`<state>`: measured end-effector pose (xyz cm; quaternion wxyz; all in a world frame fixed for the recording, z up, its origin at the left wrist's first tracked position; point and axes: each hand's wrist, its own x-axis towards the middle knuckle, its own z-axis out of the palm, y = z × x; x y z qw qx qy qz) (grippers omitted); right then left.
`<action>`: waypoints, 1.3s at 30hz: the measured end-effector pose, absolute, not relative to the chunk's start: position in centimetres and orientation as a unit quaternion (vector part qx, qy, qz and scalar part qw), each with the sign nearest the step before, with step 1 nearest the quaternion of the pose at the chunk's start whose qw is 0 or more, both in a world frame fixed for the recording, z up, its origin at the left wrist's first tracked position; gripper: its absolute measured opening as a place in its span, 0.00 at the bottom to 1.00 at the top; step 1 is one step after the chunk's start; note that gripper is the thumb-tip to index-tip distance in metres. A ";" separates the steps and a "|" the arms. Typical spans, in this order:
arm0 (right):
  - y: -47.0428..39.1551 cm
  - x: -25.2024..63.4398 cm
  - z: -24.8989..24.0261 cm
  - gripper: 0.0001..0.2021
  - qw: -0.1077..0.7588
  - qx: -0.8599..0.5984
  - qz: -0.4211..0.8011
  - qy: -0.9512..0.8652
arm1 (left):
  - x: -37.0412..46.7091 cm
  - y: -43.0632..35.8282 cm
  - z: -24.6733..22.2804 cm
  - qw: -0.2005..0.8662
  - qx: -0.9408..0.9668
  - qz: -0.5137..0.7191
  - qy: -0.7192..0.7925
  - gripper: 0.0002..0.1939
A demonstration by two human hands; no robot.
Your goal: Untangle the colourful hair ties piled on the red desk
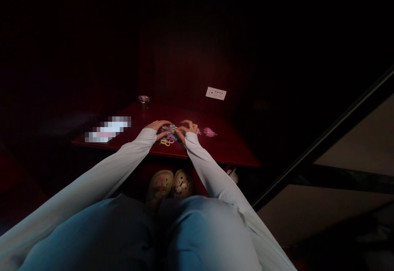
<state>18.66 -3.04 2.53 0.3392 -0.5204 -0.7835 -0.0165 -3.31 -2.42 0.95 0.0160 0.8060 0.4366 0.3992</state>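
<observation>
A pile of small multicoloured loops (169, 133), apparently hair ties, lies near the front edge of a dark red table. My left hand (158, 126) curves round its left side, thumb and fingers apart, tips at the pile. On the opposite side my right hand (190, 127), with a ring on one finger, has its fingers spread and their tips among the loops. Whether a fingertip pinches a single loop is too small to tell. A pair of yellow loops (166, 142) lies at the pile's near edge. To the right of my right hand sits a separate bunch of pink loops (209, 132).
A clear lidded jar (144, 101) stands at the table's back left. A pale, pixelated flat item (108, 130) lies on the left of the tabletop (227, 148). A white wall socket (216, 93) is behind. Clogs (160, 185) show below the table edge.
</observation>
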 end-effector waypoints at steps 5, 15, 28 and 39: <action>-1.1 24.7 2.9 0.16 0.411 -0.652 -0.055 -0.635 | -3.5 -2.7 1.1 0.020 0.781 0.392 0.486 0.24; -0.5 31.8 1.9 0.15 0.409 -0.716 -0.070 -0.562 | -3.3 -1.7 -0.1 0.041 0.742 0.368 0.558 0.22; -2.0 27.2 2.9 0.17 0.265 -0.532 -0.081 -0.800 | -3.2 -0.7 -1.5 0.038 0.732 0.393 0.555 0.24; -5.1 20.6 3.7 0.13 0.286 -0.472 -0.024 -0.834 | -5.3 0.8 -0.9 0.127 0.673 0.499 0.532 0.17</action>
